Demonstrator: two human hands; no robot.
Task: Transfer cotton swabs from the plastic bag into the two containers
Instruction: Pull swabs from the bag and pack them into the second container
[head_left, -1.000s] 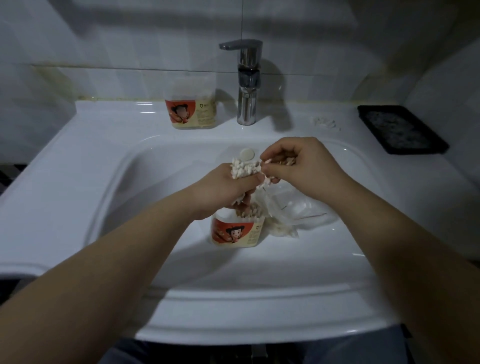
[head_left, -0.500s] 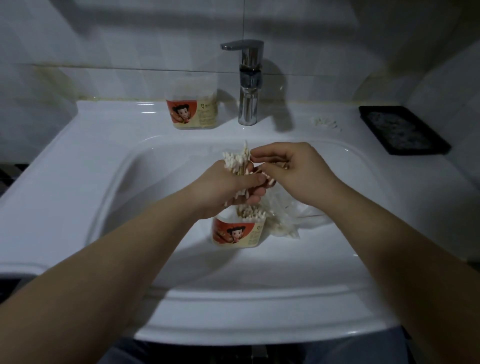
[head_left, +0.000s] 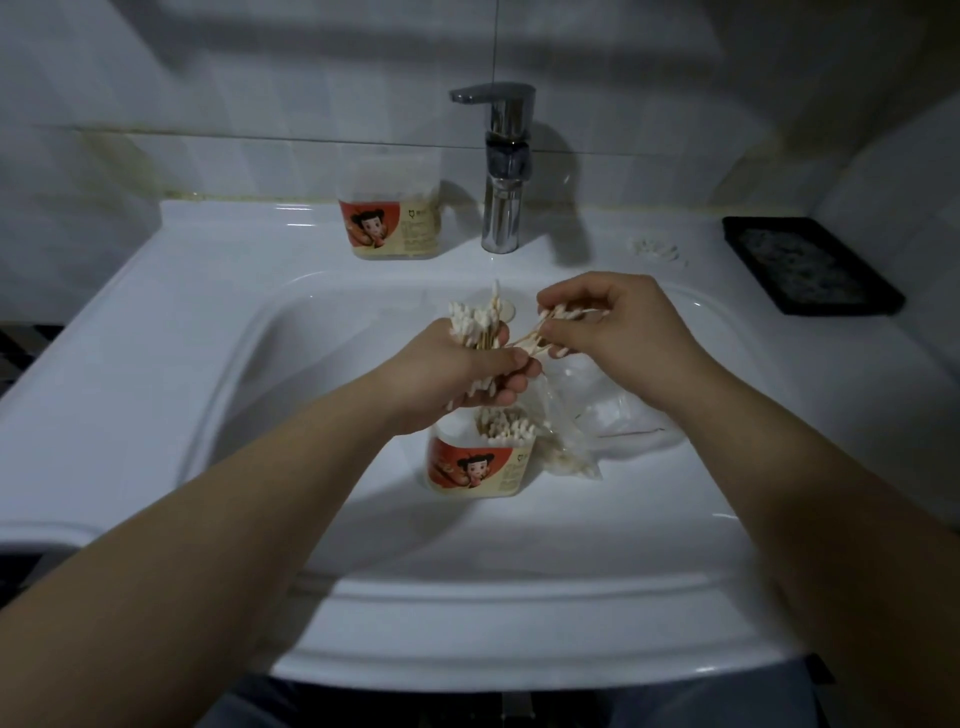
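**Left hand** (head_left: 457, 369): Your forearm comes in from the lower left and the hand hangs over the middle of the basin, back towards you. The fingers are curled round a thick bundle of cotton swabs (head_left: 475, 322). The bundle stands roughly upright, with white tips fanning out above the fist and more tips showing beneath it.

**Right hand** (head_left: 618, 332): Your forearm comes in from the lower right and the hand is level with the left one, just beside it. Thumb and bent fingertips pinch a few swabs (head_left: 558, 318). Their wooden stems slant down and left as far as the left thumb. Whether they touch the bundle cannot be told.

**Open container** (head_left: 480, 465): It stands upright in the basin, directly under your left hand. It has a clear body and a red label with a cartoon figure. It is part filled, with swabs standing on end at its right side.

**Plastic bag** (head_left: 587, 415): Clear and crumpled, it lies in the basin against the right side of the open container, below your right hand. Some swabs show in its near end.

**Second container** (head_left: 389, 218): It has the same label and stands on the back ledge, left of the faucet (head_left: 501, 171). It is well apart from both hands.

**Sink** (head_left: 156, 364): White.

**Loose swabs** (head_left: 654, 249): A small scatter on the ledge, right of the faucet.

**Black tray** (head_left: 810, 265): It sits at the far right corner of the ledge.
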